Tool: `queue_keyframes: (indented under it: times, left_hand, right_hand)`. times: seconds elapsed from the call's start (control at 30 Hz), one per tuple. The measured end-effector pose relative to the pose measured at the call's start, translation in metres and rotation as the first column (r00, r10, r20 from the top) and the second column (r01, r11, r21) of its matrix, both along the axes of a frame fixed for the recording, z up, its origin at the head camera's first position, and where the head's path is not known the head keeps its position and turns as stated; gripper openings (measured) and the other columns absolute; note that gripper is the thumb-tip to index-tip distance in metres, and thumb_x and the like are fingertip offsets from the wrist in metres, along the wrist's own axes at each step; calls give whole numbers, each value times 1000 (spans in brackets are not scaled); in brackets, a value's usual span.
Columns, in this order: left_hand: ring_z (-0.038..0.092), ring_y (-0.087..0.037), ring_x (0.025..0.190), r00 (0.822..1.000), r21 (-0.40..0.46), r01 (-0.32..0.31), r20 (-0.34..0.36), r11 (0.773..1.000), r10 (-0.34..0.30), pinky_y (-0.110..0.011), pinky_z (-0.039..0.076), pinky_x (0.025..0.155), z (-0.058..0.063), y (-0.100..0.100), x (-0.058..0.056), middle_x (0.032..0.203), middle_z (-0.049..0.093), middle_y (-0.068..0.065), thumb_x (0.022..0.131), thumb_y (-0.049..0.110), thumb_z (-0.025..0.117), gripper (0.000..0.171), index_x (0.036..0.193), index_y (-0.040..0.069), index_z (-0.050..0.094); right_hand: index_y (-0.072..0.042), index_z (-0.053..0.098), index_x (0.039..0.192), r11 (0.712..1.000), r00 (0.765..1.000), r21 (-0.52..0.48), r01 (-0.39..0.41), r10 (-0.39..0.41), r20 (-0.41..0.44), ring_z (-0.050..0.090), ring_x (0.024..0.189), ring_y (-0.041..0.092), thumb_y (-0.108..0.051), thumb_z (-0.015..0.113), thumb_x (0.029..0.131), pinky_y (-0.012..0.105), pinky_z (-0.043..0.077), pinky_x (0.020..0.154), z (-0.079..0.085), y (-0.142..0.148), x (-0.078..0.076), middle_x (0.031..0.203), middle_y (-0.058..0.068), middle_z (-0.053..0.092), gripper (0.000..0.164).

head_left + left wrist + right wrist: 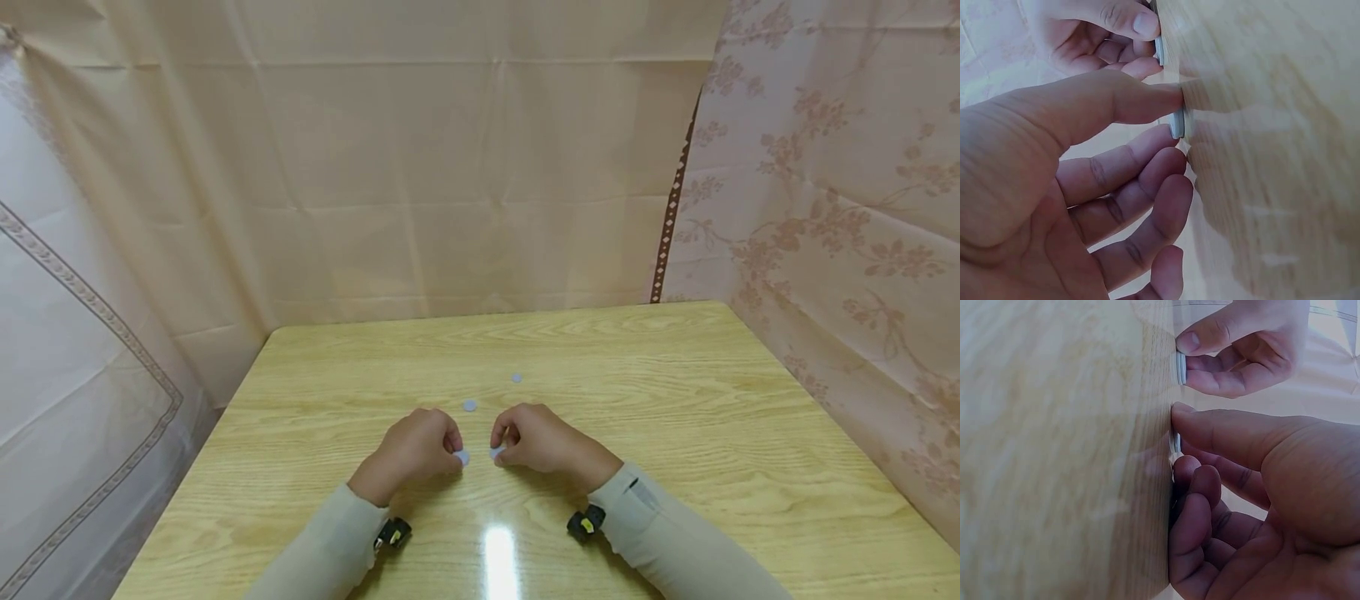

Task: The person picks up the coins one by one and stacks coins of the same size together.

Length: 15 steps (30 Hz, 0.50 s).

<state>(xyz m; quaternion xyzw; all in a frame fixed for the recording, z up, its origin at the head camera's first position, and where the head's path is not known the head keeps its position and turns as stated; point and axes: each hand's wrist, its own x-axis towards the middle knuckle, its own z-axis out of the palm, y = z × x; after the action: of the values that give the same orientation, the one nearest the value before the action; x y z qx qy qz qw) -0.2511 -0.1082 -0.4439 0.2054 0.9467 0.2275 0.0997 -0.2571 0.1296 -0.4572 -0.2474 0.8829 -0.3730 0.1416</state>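
Low over the table, my left hand [420, 446] pinches a pale grey flat disc [462, 457] between thumb and index finger. In the left wrist view this disc [1177, 124] is seen edge-on at the wood, and the other fingers curl loosely below it. Opposite, my right hand [543, 442] pinches a similar disc [496, 452] at its edge. The right wrist view has that disc [1176, 442] flat by the tabletop, partly hidden by the thumb. A short gap separates the two discs. Beyond the hands lie another disc [469, 406] and a smaller one [517, 378].
The light wood-grain table [637, 358] reaches back to a beige curtain [450, 167]. Floral cloth [840, 208] hangs along the right side, white cloth [67, 375] along the left. Small black devices [587, 523] are strapped at both wrists.
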Motion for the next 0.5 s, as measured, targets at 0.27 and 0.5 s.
queue_keyframes:
  times: [0.27, 0.5]
  left_hand:
    - [57, -11, 68, 999, -33, 10, -32, 999, -11, -31, 49, 61, 1, 2, 1, 77, 65, 12, 82, 20, 85, 13, 79, 22, 72]
    - [57, -10, 69, 999, -40, 16, -35, 999, -18, -31, 49, 62, 1, 3, 1, 79, 65, 11, 82, 20, 85, 12, 80, 20, 73]
  right_hand:
    - [-16, 74, 94, 1000, 1000, 11, 4, -4, 3, 48, 56, 7, -14, 81, 89, 23, 40, 54, -1, 0, -1, 65, -3, 59, 9]
    - [-15, 74, 94, 1000, 1000, -2, -3, 3, 7, 49, 56, 8, -12, 81, 89, 23, 41, 54, 0, 1, -1, 66, -1, 60, 9]
